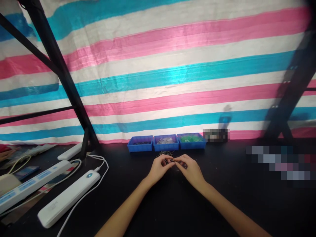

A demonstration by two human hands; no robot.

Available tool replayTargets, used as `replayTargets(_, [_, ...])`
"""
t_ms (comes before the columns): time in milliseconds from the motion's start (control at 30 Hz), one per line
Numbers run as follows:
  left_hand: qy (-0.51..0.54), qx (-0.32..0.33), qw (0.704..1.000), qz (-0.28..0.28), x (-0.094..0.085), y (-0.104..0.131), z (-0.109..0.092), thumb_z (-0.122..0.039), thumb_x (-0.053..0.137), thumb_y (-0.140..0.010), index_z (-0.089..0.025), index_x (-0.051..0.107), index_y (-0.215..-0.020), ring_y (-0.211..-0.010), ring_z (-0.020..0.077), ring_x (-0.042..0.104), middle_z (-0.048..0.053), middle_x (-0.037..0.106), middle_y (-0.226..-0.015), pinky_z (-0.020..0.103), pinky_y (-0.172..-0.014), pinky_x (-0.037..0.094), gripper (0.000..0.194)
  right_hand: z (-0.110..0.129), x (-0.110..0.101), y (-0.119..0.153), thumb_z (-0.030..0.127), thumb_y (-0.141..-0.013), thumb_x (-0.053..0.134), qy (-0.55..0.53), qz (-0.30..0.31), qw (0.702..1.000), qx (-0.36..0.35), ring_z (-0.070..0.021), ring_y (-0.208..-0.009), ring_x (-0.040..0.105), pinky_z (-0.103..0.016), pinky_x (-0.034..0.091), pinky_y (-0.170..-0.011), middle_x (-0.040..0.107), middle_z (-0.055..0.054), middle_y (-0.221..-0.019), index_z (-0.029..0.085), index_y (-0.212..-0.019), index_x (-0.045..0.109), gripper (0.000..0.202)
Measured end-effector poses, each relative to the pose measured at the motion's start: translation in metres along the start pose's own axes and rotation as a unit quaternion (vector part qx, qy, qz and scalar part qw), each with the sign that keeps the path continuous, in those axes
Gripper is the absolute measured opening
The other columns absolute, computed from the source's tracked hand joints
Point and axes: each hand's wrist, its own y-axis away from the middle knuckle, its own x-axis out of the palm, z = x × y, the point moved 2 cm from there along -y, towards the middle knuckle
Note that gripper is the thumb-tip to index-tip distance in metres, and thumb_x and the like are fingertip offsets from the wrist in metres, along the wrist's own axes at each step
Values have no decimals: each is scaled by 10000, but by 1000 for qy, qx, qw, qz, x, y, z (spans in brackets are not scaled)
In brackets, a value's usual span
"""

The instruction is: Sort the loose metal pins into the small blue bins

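My left hand (160, 168) and my right hand (189, 169) meet over the black table (158, 210), thumbs and fingertips nearly touching. Both are closed in a pinch. Something small and thin, dark or brassy, shows between the fingertips, too small to name. Just beyond the left fingers lies a loose pile of thin metal pins or screws (166, 153), partly hidden by that hand. Behind it stand three blue bins in a row: the left bin (140, 148) with dark small pieces, the middle bin (166, 146) with clear or whitish ones, the right bin (192, 145) with green ones.
On the left lie a white power bank-like device (69, 199) with a cable (107, 168) and a white power strip (34, 184). A black metal frame post (66, 85) rises behind them. Striped sheeting (172, 75) hangs at the back. Blurred-out patches cover items at right.
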Motion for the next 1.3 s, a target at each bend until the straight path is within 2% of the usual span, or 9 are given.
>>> replayTargets(300, [38, 9, 999, 0, -2, 0, -6, -330, 574, -739, -152, 681, -781, -661, 134, 538, 55, 618, -766, 229, -595, 402, 212, -2, 4, -1, 266, -740, 549, -51, -12, 999, 6, -122, -594, 530, -228, 410, -534, 619, 7, -727, 239, -914, 615, 188])
replayTargets(433, [30, 19, 999, -9, -1, -1, -5, -334, 572, -739, -155, 679, -786, -657, 131, 534, 48, 599, -749, 225, -586, 403, 214, -1, 5, 0, 260, -746, 528, -50, -7, 999, 2, -121, -596, 535, -225, 413, -520, 622, -1, -753, 232, -924, 612, 199])
replayTargets(567, [-43, 28, 998, -29, -2, 1, -5, -327, 550, -752, -170, 667, -803, -575, 97, 474, 22, 559, -722, 205, -525, 371, 202, 10, 1, 2, 280, -762, 496, -35, -22, 999, -18, -116, -620, 542, -226, 429, -528, 594, -23, -866, 238, -967, 603, 234])
replayTargets(667, [-117, 42, 992, -3, -1, 4, -8, -300, 553, -743, -200, 664, -780, -553, 81, 449, 2, 551, -743, 193, -508, 350, 154, 17, 0, 3, 301, -755, 513, -31, -21, 999, -26, -117, -637, 550, -225, 440, -547, 580, -25, -891, 239, -937, 618, 219])
replayTargets(800, [-147, 45, 988, 23, 4, 7, -10, -272, 539, -739, -196, 652, -729, -570, 79, 467, -6, 548, -754, 187, -522, 358, 137, 16, -1, 3, 316, -778, 493, -31, -12, 999, -30, -119, -657, 558, -223, 434, -565, 585, -16, -852, 232, -792, 646, 175])
replayTargets(967, [-147, 50, 988, 12, 2, 7, -12, -241, 541, -720, -212, 656, -775, -566, 84, 467, -6, 543, -756, 191, -518, 360, 132, 13, 0, 3, 327, -744, 539, -25, -3, 999, -22, -131, -685, 558, -230, 427, -575, 584, -10, -850, 237, -795, 639, 144])
replayTargets(1100, [-145, 58, 987, 21, 2, 8, -14, -247, 545, -718, -212, 652, -726, -569, 86, 460, -6, 539, -746, 189, -506, 354, 113, 14, 1, 5, 305, -749, 522, -29, 11, 999, -21, -139, -704, 554, -238, 428, -582, 581, -13, -857, 240, -786, 633, 134])
replayTargets(1300, [-93, 48, 994, -18, 2, 5, -15, -310, 541, -745, -190, 657, -777, -525, 77, 433, 9, 540, -724, 200, -506, 363, 171, 10, -4, 0, 302, -773, 501, -50, -49, 997, -12, -137, -657, 539, -238, 413, -545, 584, -24, -803, 217, -785, 624, 151])
